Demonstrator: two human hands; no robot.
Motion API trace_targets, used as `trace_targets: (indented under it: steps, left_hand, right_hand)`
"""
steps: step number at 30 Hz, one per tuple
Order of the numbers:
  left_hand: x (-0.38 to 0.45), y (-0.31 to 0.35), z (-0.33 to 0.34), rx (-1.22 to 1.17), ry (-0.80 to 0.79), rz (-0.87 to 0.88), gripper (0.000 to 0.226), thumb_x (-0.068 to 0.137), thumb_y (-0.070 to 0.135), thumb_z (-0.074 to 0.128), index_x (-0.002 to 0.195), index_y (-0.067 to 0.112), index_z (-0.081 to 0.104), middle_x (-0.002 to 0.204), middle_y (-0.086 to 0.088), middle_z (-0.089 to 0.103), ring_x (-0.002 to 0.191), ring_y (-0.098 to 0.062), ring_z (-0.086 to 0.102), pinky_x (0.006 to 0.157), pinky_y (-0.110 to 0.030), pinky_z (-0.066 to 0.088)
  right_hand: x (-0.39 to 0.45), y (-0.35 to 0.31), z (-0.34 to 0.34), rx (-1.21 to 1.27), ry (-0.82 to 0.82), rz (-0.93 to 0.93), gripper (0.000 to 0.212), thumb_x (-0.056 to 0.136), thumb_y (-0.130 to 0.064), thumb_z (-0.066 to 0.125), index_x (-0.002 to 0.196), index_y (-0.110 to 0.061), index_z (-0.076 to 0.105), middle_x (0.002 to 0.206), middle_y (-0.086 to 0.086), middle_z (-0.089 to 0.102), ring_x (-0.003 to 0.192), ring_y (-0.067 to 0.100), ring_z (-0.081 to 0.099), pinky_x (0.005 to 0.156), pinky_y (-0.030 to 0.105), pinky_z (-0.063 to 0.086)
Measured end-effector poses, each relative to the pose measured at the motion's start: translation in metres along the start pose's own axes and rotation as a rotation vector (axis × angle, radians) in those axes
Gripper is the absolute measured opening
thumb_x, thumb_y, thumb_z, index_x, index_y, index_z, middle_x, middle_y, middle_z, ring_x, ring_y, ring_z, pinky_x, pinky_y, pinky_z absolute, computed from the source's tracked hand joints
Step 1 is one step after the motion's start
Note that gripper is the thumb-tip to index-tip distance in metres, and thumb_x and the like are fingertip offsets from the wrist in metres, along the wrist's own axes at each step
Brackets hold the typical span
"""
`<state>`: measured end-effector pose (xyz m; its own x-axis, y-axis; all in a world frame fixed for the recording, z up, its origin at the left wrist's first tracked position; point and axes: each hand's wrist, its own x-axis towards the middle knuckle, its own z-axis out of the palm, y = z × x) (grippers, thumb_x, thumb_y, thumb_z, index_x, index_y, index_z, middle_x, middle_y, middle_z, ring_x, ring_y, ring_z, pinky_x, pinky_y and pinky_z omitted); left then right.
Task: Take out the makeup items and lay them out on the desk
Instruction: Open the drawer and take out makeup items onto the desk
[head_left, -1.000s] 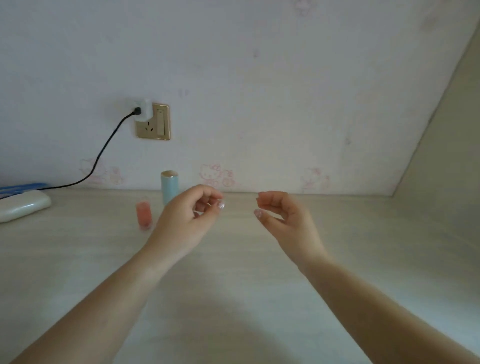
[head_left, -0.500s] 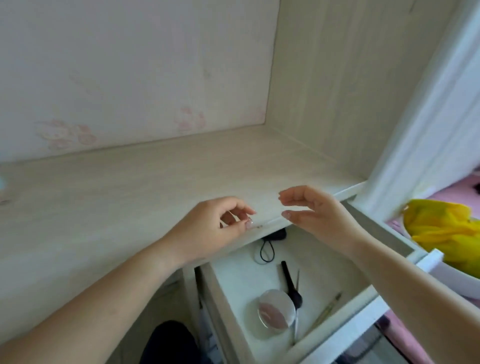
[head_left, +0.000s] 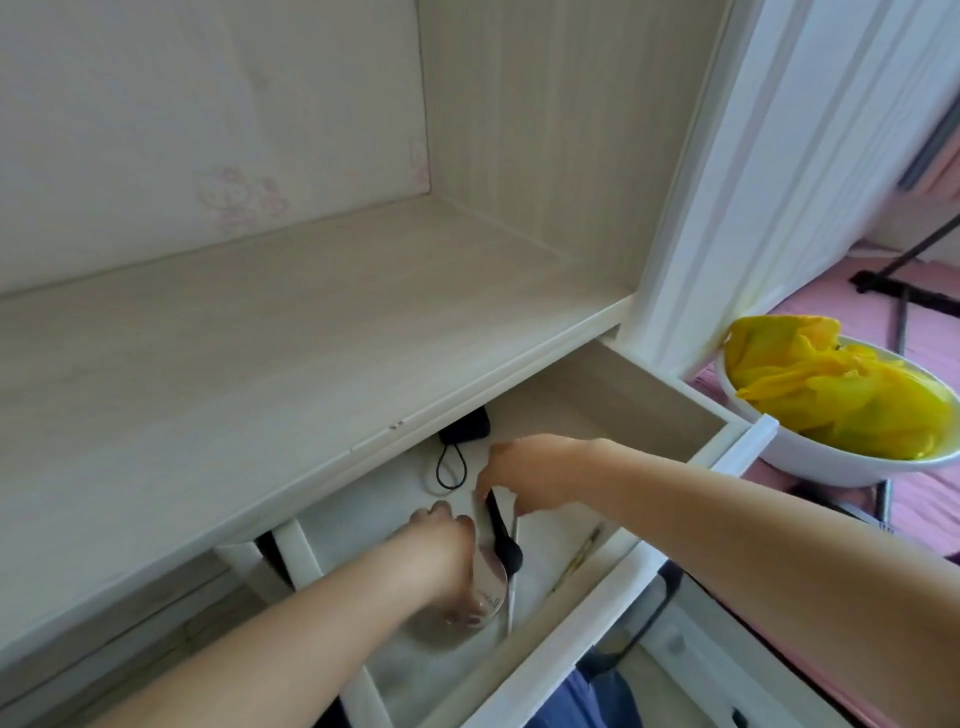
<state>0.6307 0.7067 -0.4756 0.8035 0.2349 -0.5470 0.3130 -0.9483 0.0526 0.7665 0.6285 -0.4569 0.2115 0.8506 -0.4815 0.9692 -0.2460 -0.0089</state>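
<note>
Evidently extraction was under way: left hand (head_left: 447, 551) curled round the round compact (head_left: 485, 590), right hand (head_left: 524, 478) pinching the black brush (head_left: 501, 532), both inside the open drawer (head_left: 670, 410); worktop (head_left: 260, 364) visibly bare, pencil (head_left: 576, 561) remaining.

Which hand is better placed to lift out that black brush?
The right hand, probably. Its fingers already pinch the handle end of the black brush in the open drawer. The left hand is busy gripping the round compact beside it.
</note>
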Motion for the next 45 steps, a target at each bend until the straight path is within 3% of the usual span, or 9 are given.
trace_targets:
  steps: [4,11,14,18,24,30,35,42,45]
  left_hand:
    - [0.01,0.01,0.012,0.111,-0.047,-0.002,0.085,0.073,0.055,0.068,0.136,0.012,0.03,0.139,-0.014,0.027,0.127,-0.033,0.03,0.104,-0.037,0.035]
    - [0.012,0.02,0.01,0.134,0.019,0.108,0.076,0.086,0.035,0.061,0.142,0.003,0.021,0.144,-0.017,0.026,0.128,-0.033,0.03,0.103,-0.032,0.031]
    - [0.019,0.018,0.015,0.054,0.025,0.11,0.062,0.082,0.027,0.06,0.134,0.009,0.031,0.137,-0.014,0.034,0.12,-0.03,0.038,0.1,-0.03,0.035]
    - [0.022,0.014,0.018,0.055,0.013,0.1,0.088,0.074,0.04,0.074,0.141,0.012,0.023,0.141,-0.01,0.029,0.125,-0.029,0.035,0.102,-0.032,0.037]
    - [0.009,0.003,0.01,-0.073,0.097,0.142,0.043,0.073,0.037,0.074,0.108,0.022,0.055,0.121,-0.004,0.045,0.111,-0.023,0.045,0.081,-0.025,0.036]
    - [-0.028,-0.016,-0.007,-0.271,0.27,0.172,0.069,0.066,0.054,0.07,0.122,0.024,0.044,0.122,0.004,0.043,0.114,-0.016,0.047,0.092,-0.029,0.044]
    - [-0.079,-0.031,-0.033,-0.525,0.378,0.27,0.043,0.064,0.05,0.072,0.102,0.042,0.054,0.11,0.023,0.05,0.098,0.005,0.053,0.089,-0.022,0.048]
    - [-0.136,-0.08,-0.076,-0.758,0.584,0.311,0.027,0.076,0.019,0.072,0.08,0.034,0.05,0.091,0.038,0.054,0.087,-0.01,0.057,0.072,-0.019,0.049]
    - [-0.143,-0.126,-0.081,-0.758,0.713,0.228,0.016,0.073,0.023,0.07,0.08,0.02,0.056,0.083,0.005,0.061,0.078,-0.02,0.059,0.067,-0.025,0.05]
  right_hand:
    - [0.023,0.0,0.004,-0.216,-0.076,-0.053,0.047,0.089,-0.008,0.054,0.132,-0.026,0.047,0.129,0.007,0.043,0.103,0.029,0.053,0.067,0.033,0.041]
    - [0.039,-0.004,0.013,-0.254,-0.099,-0.128,0.03,0.089,-0.011,0.051,0.119,-0.016,0.056,0.098,0.002,0.042,0.084,0.028,0.048,0.062,0.034,0.041]
    - [0.042,-0.006,0.018,-0.367,-0.109,-0.174,0.026,0.09,-0.01,0.051,0.115,-0.016,0.056,0.111,0.007,0.043,0.073,0.025,0.046,0.046,0.029,0.031]
    - [0.043,-0.002,0.019,-0.364,-0.093,-0.179,0.02,0.091,-0.012,0.049,0.109,-0.015,0.057,0.113,0.008,0.045,0.073,0.025,0.048,0.046,0.027,0.029]
    - [0.017,0.014,0.009,-0.002,0.017,-0.094,0.018,0.09,-0.014,0.05,0.106,-0.017,0.056,0.109,0.005,0.05,0.091,0.03,0.055,0.069,0.035,0.041]
    - [-0.041,0.019,-0.01,0.293,0.176,-0.052,0.02,0.089,-0.014,0.057,0.107,-0.02,0.056,0.109,-0.001,0.059,0.094,0.017,0.058,0.084,0.032,0.048]
    - [-0.07,0.0,-0.039,0.509,0.304,0.012,0.013,0.088,-0.025,0.063,0.089,-0.027,0.049,0.092,-0.009,0.066,0.08,0.006,0.062,0.071,0.018,0.047]
    - [-0.046,-0.052,-0.098,0.849,0.527,-0.054,0.02,0.087,-0.016,0.064,0.079,-0.028,0.05,0.06,-0.014,0.062,0.051,0.0,0.056,0.054,0.018,0.044]
    - [-0.017,-0.079,-0.123,0.899,0.568,-0.103,0.015,0.089,-0.012,0.06,0.084,-0.024,0.053,0.071,-0.009,0.065,0.046,-0.001,0.052,0.051,0.023,0.038]
